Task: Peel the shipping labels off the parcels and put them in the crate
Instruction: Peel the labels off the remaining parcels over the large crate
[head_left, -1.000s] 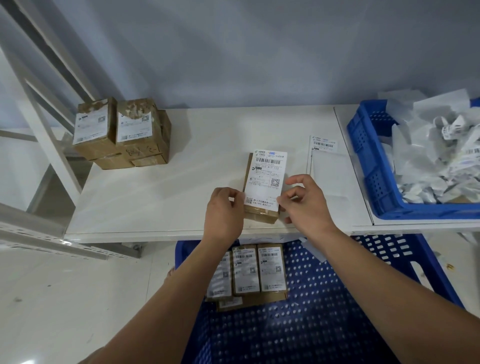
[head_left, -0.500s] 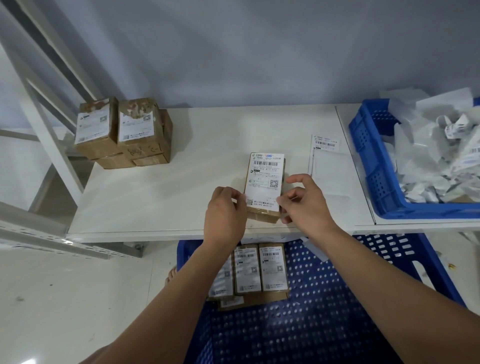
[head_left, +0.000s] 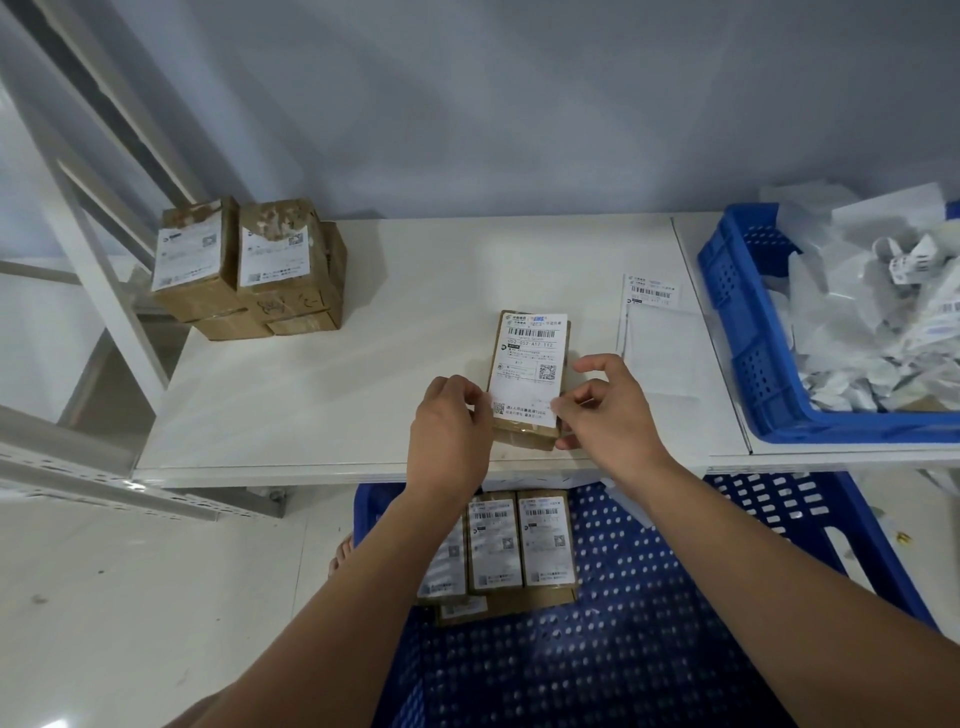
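Near the front edge of the white table sits the small cardboard parcel I'm working on, its shipping label facing up. My left hand grips the parcel's near left corner, fingers curled against the side. My right hand pinches at the label's lower right corner with thumb and forefinger; can't tell if the corner's actually lifted. Off to the right on the table is the blue crate, heaped with peeled labels. A stack of boxes sits at the table's back left. Below me, another blue crate holds more labelled parcels.
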